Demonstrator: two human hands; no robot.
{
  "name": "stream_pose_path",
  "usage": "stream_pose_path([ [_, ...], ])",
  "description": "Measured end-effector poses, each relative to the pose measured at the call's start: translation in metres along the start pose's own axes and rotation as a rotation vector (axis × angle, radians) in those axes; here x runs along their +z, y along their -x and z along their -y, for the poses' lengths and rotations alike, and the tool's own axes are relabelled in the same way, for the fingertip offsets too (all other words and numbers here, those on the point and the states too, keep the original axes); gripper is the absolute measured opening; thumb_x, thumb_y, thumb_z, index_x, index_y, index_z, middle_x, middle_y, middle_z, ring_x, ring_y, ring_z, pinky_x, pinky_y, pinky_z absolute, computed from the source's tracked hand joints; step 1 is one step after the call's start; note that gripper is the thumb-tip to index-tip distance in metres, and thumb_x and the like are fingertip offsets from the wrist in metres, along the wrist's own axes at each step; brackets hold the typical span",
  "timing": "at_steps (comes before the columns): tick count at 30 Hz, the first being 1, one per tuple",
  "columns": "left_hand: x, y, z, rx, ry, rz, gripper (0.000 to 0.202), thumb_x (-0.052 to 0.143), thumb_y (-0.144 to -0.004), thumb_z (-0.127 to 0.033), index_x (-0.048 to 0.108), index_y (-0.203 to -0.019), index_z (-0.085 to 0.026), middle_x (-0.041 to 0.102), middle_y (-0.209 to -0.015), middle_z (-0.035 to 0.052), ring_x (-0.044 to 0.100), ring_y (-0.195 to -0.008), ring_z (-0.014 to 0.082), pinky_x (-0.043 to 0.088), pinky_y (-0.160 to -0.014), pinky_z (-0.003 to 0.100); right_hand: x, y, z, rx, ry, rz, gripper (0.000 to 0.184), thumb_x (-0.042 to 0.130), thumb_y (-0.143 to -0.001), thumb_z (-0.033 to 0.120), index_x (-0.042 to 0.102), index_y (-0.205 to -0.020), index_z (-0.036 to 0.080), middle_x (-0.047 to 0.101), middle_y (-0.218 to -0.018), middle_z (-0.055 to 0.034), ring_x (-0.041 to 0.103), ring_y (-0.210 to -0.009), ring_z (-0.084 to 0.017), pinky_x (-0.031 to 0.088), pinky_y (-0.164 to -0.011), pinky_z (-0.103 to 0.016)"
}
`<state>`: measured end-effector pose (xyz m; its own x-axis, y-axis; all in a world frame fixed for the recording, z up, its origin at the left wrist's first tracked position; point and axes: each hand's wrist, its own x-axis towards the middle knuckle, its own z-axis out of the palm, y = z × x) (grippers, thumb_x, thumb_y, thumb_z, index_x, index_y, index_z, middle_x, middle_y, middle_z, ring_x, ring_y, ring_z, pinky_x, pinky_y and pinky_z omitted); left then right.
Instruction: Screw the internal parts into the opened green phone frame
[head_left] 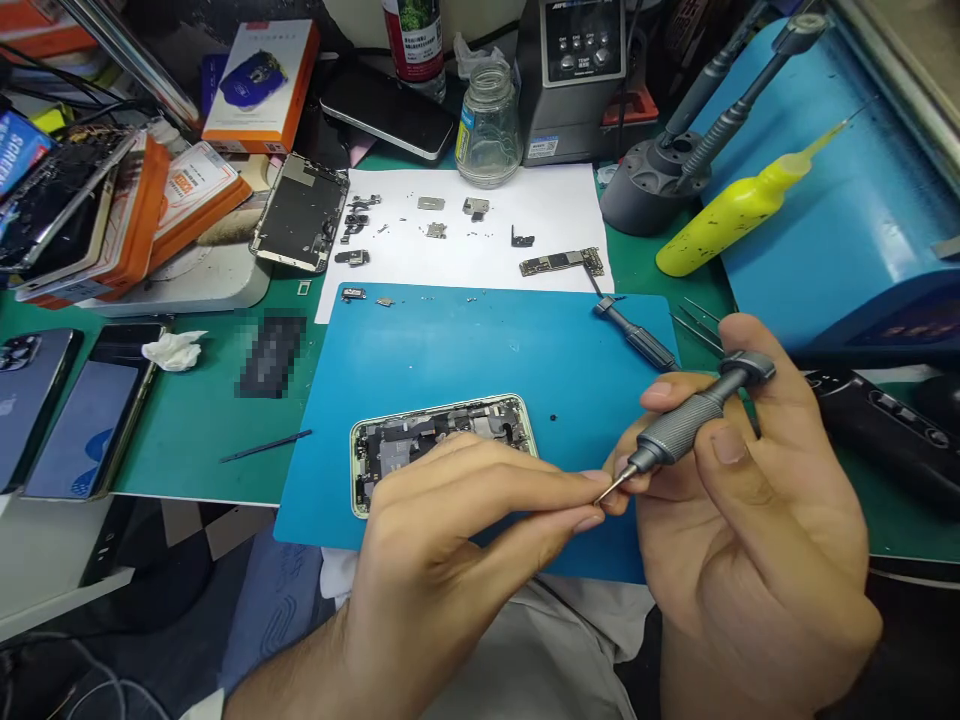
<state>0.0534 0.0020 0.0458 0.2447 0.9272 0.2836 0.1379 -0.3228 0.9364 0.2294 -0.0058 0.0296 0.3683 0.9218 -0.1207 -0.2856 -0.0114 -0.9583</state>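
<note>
My right hand point(757, 540) is closed round a grey metal screwdriver point(694, 415), its tip pointing left and down. My left hand point(457, 540) pinches its thumb and forefinger together right at that tip; whatever sits between them is too small to make out. Behind my left hand lies an opened phone body point(427, 440) with a pale green frame, its insides exposed, on a blue work mat point(465, 340). My left hand hides the phone's near half.
A white sheet point(555, 215) behind the mat carries several small phone parts and a logic board point(562, 263). A second screwdriver point(637, 335) lies at the mat's right edge. A yellow squeeze bottle point(731, 215), glass jar point(488, 125), a removed screen point(300, 212) and phones point(67, 410) surround the area.
</note>
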Motion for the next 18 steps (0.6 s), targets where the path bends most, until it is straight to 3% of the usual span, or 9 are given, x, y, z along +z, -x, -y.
stream_pose_path([
  [7, 0.0024, -0.0001, 0.0013, 0.021, -0.002, 0.020, 0.016, 0.084, -0.101, -0.007, 0.087, -0.110, -0.020, 0.092, -0.105, -0.0012, 0.088, -0.091, 0.0154, 0.069, -0.083, 0.025, -0.0063, -0.0016, -0.0033, 0.005, -0.030, 0.034, 0.056, 0.086, -0.094, 0.038, 0.072, -0.148, 0.040, 0.070, -0.107, -0.0030, 0.066, -0.062, -0.017, 0.062, -0.046, -0.031],
  [18, 0.0047, -0.0008, 0.0045, 0.000, -0.009, 0.032, 0.021, 0.085, -0.100, -0.009, 0.089, -0.114, -0.024, 0.092, -0.104, -0.0014, 0.087, -0.087, 0.0162, 0.071, -0.083, 0.027, -0.0105, -0.0058, -0.0084, 0.014, -0.054, 0.047, 0.056, 0.086, -0.095, 0.037, 0.070, -0.148, 0.039, 0.070, -0.106, -0.0020, 0.063, -0.058, -0.015, 0.059, -0.044, -0.031],
])
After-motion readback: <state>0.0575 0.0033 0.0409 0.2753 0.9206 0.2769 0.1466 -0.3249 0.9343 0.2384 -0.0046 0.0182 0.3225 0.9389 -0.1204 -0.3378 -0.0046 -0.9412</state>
